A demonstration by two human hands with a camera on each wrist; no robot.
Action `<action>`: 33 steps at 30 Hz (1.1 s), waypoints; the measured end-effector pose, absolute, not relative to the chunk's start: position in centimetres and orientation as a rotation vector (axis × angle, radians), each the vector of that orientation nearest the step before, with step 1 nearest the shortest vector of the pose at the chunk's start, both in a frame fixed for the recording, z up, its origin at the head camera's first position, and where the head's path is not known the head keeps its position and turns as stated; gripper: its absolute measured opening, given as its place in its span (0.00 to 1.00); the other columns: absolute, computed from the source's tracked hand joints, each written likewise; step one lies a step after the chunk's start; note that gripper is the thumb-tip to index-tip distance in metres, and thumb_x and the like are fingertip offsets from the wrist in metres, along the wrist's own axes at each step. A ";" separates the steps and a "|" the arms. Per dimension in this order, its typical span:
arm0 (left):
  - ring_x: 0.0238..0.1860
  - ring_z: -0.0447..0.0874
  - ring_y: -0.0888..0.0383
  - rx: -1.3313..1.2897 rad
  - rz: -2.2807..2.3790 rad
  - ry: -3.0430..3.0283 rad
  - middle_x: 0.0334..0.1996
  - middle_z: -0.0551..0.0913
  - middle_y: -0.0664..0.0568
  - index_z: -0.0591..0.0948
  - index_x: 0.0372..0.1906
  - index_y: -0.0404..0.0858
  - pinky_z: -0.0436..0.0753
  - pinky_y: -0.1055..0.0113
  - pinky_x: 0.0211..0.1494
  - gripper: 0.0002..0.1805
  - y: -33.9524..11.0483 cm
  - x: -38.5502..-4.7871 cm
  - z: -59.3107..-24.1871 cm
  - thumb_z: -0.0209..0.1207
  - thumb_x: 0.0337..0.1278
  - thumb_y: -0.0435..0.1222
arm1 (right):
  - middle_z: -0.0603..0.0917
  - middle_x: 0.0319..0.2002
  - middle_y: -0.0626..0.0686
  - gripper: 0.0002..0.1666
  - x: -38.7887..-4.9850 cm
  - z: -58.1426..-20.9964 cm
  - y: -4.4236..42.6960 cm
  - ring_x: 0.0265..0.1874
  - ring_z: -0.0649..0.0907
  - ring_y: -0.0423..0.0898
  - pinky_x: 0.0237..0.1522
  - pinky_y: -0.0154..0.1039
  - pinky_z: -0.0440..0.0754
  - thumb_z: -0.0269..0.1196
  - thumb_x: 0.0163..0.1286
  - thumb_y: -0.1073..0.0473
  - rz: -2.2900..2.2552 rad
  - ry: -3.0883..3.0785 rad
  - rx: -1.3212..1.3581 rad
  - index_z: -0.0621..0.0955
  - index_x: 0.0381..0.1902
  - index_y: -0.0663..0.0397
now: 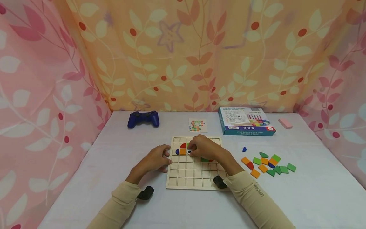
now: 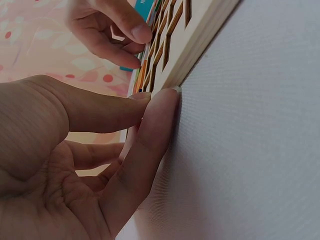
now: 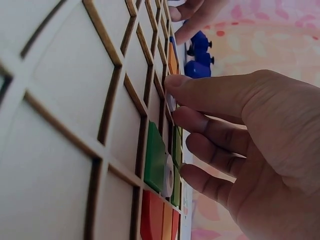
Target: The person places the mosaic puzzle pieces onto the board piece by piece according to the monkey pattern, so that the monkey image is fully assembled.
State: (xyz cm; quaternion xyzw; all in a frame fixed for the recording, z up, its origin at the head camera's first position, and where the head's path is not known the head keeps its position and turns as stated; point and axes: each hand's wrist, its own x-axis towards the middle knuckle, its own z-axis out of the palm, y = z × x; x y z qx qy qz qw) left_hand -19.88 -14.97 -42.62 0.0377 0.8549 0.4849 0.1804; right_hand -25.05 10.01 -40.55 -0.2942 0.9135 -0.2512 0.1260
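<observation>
A wooden grid board (image 1: 177, 182) lies on the table, with coloured tiles in its upper cells. My left hand (image 1: 155, 159) is at the board's left edge; in the left wrist view its thumb and index finger (image 2: 155, 120) pinch the rim. Over the upper middle cells, my right hand (image 1: 206, 147) pinches a white eye tile (image 1: 189, 152) with a black dot, between thumb and index finger. Left of that tile sit an orange square (image 1: 182, 151), a red quarter piece (image 1: 183, 146) and a blue piece (image 1: 177, 151). The right hand partly hides a green tile (image 1: 205, 160).
Loose orange, green, red and blue tiles (image 1: 263, 168) lie right of the board. A small blue piece (image 1: 244, 149) lies apart. Behind are a pattern card (image 1: 198, 125), a boxed set (image 1: 247, 122), a pink block (image 1: 285, 123) and a blue game controller (image 1: 143, 119).
</observation>
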 end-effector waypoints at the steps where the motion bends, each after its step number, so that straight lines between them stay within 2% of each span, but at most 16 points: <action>1: 0.40 0.82 0.53 0.106 1.372 2.414 0.54 0.77 0.43 0.69 0.76 0.32 0.93 0.63 0.34 0.37 -15.0 -19.9 -42.6 0.68 0.64 0.26 | 0.86 0.43 0.46 0.14 -25.0 -40.5 10.1 0.46 0.78 0.45 0.55 0.41 0.84 0.75 0.69 0.58 -0.735 2.657 -0.860 0.91 0.51 0.53; 16: 0.37 0.83 0.53 0.110 1.357 2.425 0.53 0.77 0.43 0.69 0.76 0.32 0.93 0.63 0.34 0.37 -15.0 -19.9 -42.7 0.68 0.64 0.26 | 0.86 0.47 0.48 0.18 -23.7 -39.6 14.9 0.47 0.79 0.46 0.59 0.48 0.85 0.72 0.72 0.57 -0.748 2.686 -0.848 0.88 0.57 0.53; 19: 0.38 0.82 0.53 0.108 1.359 2.422 0.53 0.77 0.43 0.68 0.76 0.32 0.93 0.63 0.34 0.37 -15.0 -19.9 -42.7 0.68 0.64 0.26 | 0.86 0.46 0.48 0.18 -23.5 -39.7 16.4 0.46 0.79 0.47 0.56 0.46 0.86 0.72 0.71 0.57 -0.742 2.698 -0.845 0.88 0.57 0.54; 24: 0.39 0.82 0.53 0.105 1.355 2.427 0.53 0.77 0.43 0.68 0.76 0.32 0.93 0.63 0.34 0.37 -14.9 -19.9 -42.7 0.68 0.64 0.26 | 0.84 0.39 0.46 0.18 -23.1 -39.8 19.0 0.42 0.78 0.46 0.43 0.38 0.83 0.73 0.70 0.59 -0.747 2.720 -0.796 0.88 0.56 0.55; 33: 0.40 0.81 0.53 0.116 1.363 2.429 0.53 0.76 0.43 0.68 0.76 0.31 0.93 0.63 0.34 0.37 -14.9 -19.8 -42.6 0.67 0.64 0.25 | 0.83 0.41 0.45 0.19 -21.6 -39.4 24.0 0.44 0.78 0.46 0.48 0.41 0.84 0.72 0.71 0.56 -0.696 2.798 -0.656 0.88 0.58 0.51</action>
